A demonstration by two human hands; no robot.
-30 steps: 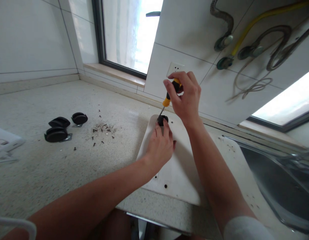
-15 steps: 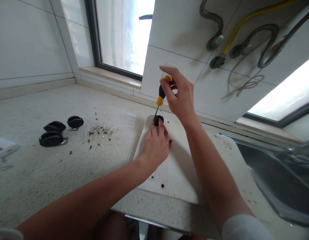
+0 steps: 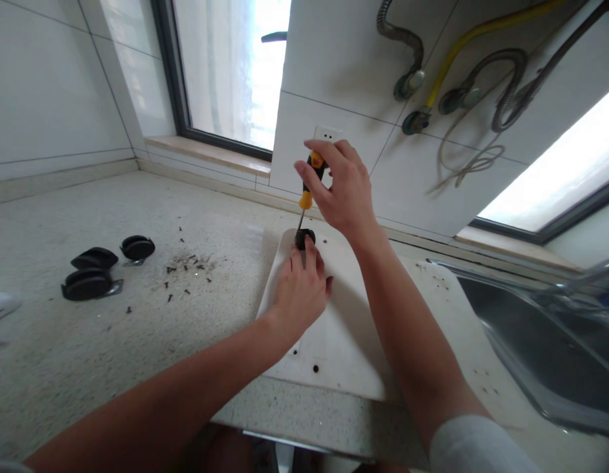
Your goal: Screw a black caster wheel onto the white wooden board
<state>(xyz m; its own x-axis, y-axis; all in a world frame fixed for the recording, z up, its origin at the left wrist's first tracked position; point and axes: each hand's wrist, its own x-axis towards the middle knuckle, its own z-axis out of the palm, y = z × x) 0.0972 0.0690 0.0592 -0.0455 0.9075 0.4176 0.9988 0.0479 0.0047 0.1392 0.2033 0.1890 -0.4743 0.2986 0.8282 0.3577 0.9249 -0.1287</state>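
Since a second ago, the screwdriver (image 3: 305,199) has come more upright and the whole view has slid toward 9 o'clock. Right hand (image 3: 348,190) has its thumb and fingers curled loosely about the handle, pinching it. From there the shaft slants down to the 11 o'clock edge of the black caster (image 3: 302,238); its very tip is too small to make out. That caster sits at the 11 o'clock corner of the white board (image 3: 343,341). Left hand (image 3: 300,289) lies palm down with fingertips on the caster's 6 o'clock side and thumb apart; whether it pinches cannot be told. Toward 9 o'clock on the worktop (image 3: 136,341) lie scattered screws (image 3: 186,267), then loose casters (image 3: 90,284). At 3 o'clock is the sink (image 3: 541,355).
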